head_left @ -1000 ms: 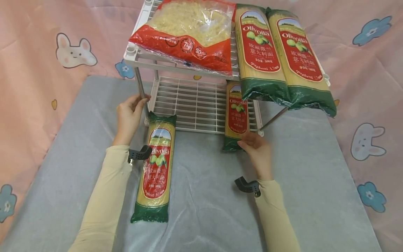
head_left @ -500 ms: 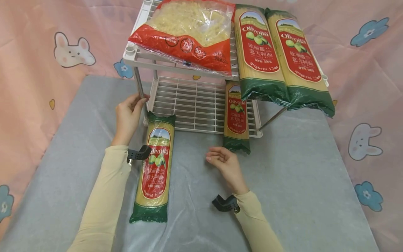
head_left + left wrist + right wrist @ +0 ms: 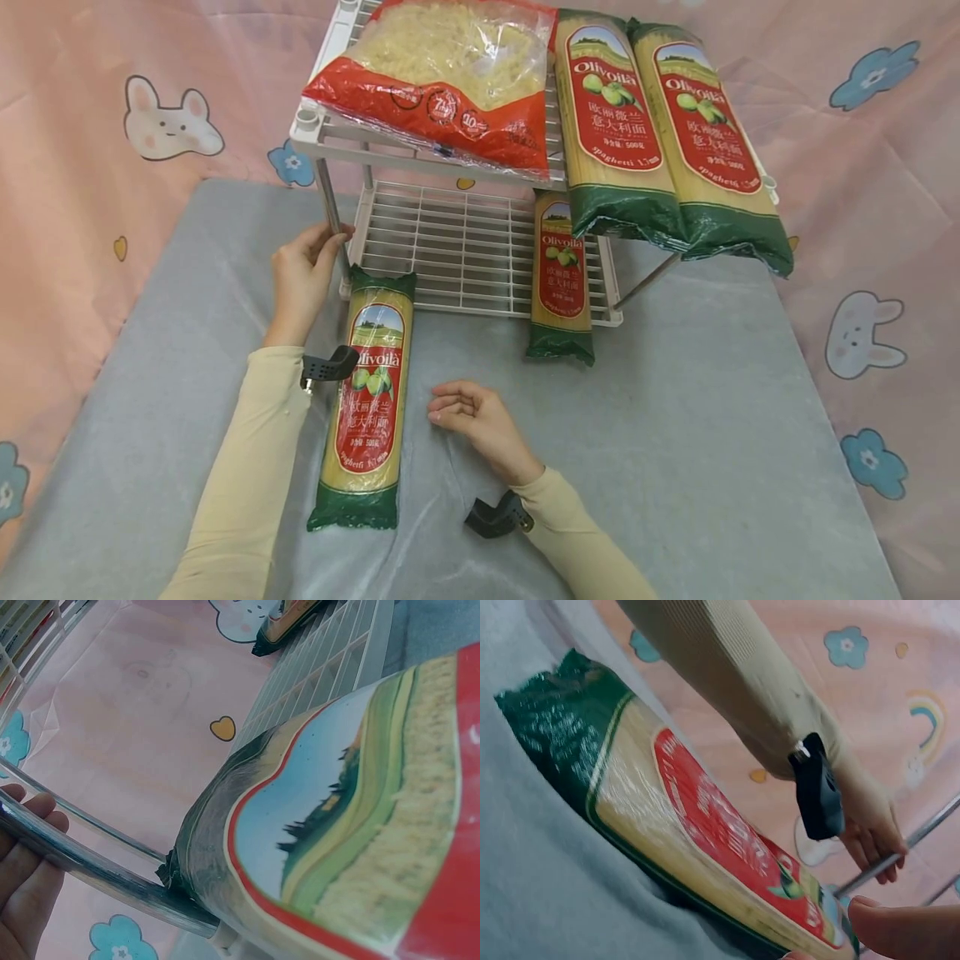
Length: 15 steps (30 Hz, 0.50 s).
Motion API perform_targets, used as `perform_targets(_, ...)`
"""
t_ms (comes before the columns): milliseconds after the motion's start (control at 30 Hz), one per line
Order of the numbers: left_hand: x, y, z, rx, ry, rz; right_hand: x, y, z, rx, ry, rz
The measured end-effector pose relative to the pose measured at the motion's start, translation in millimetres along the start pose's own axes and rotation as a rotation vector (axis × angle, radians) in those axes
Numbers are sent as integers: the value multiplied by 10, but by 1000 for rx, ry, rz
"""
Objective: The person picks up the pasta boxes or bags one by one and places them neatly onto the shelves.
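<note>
My left hand (image 3: 300, 279) grips the front left metal post (image 3: 327, 196) of a white two-tier rack (image 3: 438, 242). In the left wrist view, its fingers (image 3: 30, 885) wrap around the shiny post. My right hand (image 3: 487, 429) is over the grey cloth, its fingers loosely bent with nothing in them. Just left of it, a spaghetti pack (image 3: 367, 417) with green ends and a red label lies lengthwise on the table, its far end at the rack's front. The right wrist view has this pack beside my thumb (image 3: 907, 930). Another spaghetti pack (image 3: 561, 283) lies on the lower shelf's right side, its near end overhanging.
On the top shelf rest a red and clear bag of pasta (image 3: 450, 67) and two more spaghetti packs (image 3: 615, 125), whose ends jut past the front edge. A pink patterned curtain (image 3: 60, 67) hangs behind the grey cloth-covered table (image 3: 712, 433).
My right hand has let go of the spaghetti pack on the lower shelf and moved left and toward me, near the pack on the table. My left hand stays on the post.
</note>
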<state>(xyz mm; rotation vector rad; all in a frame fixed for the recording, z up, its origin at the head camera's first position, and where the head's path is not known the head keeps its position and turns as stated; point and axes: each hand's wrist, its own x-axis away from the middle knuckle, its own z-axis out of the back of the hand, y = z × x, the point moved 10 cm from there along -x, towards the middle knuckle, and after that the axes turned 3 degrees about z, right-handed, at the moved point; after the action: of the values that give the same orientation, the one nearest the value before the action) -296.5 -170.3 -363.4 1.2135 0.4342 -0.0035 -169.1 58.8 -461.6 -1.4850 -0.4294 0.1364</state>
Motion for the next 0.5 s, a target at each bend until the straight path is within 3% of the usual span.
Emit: perform_targets(500, -1, -10, 0, 4, 1, 6, 1, 222, -405, 3, -98, -139)
